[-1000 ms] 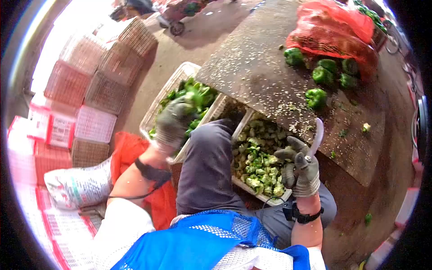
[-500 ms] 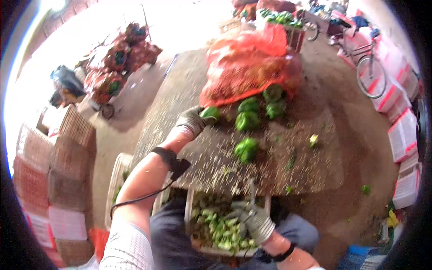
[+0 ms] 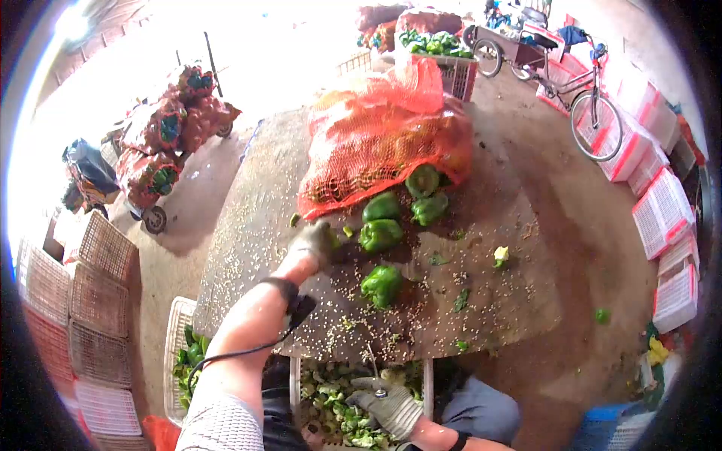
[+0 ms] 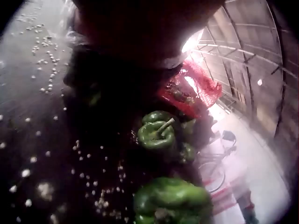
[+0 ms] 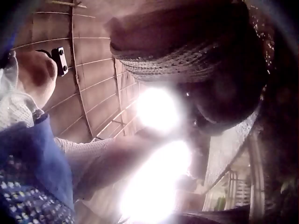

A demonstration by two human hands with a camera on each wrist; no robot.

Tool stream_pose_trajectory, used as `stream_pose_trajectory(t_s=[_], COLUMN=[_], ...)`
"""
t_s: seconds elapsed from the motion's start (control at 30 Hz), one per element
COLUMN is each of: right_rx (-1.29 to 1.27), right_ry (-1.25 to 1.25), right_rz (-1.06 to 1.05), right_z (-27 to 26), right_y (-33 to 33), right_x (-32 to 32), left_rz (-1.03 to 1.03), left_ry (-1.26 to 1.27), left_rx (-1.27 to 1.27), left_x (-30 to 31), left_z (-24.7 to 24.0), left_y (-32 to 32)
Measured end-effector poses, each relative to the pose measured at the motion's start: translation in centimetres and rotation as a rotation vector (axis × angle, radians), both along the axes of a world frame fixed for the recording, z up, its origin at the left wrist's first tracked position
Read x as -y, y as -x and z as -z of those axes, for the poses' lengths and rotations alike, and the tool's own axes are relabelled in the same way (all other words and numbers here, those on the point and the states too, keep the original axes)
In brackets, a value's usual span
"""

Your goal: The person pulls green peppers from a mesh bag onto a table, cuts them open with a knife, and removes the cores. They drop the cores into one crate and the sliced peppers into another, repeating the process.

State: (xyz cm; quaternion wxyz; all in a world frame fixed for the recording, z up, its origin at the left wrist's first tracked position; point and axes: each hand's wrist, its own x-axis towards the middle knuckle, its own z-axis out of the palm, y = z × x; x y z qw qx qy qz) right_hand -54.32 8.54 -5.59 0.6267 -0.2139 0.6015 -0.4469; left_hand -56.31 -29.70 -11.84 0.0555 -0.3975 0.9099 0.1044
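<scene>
My gloved left hand reaches over the board and grips a green bell pepper, mostly hidden by the glove. To its right lie several whole bell peppers, the nearest pepper on its own. Others sit by the mouth of a red mesh bag. In the left wrist view, a pepper shows its stem, while the hand is in deep shadow. Low in front of me, my gloved right hand holds a knife, blade pointing away, above a crate of pale green pepper scraps.
Seeds and scraps are strewn over the board. At lower left stands a crate of green pepper pieces. Stacked crates line the left side. Beyond are a cart of sacks and a bicycle near more crates.
My left hand has gone from the left crate to a pepper by the mesh bag, then drawn back slightly with it. The head view has lifted; the right hand still holds the knife.
</scene>
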Motion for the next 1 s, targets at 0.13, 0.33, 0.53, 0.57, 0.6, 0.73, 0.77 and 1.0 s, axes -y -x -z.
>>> stream_pose_trajectory(t_s=[0.13,0.33,0.53,0.57,0.6,0.73,0.77,1.0], right_rx=[-0.119,-0.209,0.001,-0.026,0.022,-0.165,-0.338,-0.118], right_ry=[0.117,0.297,0.243,0.249,0.274,0.49,0.502,0.519], right_rz=[0.075,0.013,-0.114,-0.126,-0.065,0.017,-0.049,-0.043], right_z=[0.4,-2.6,-4.2,-3.9,-4.2,-0.2,-0.2,0.4], right_y=[-0.6,-1.1,-2.6,-2.7,-3.0,-3.2,-2.7,-2.7], right_x=[-1.5,-2.7,-3.2,-3.3,-3.4,-2.8,-2.7,-1.2], left_rz=[-0.308,-0.322,-0.22,-0.204,-0.172,-0.076,0.002,0.228], left_ry=[-0.908,-1.192,-0.967,-0.916,-0.926,-0.892,-0.816,-0.445], left_rx=[-0.862,-1.351,-1.274,-1.222,-1.232,-1.103,-1.049,-0.997], left_x=[-7.9,-21.6,-26.8,-27.0,-27.1,-27.7,-27.4,-25.8], left_z=[-4.1,-8.8,-10.9,-10.9,-10.4,-10.2,-9.4,-11.3], left_y=[-6.1,-16.5,-17.0,-16.8,-16.8,-17.1,-17.6,-15.9])
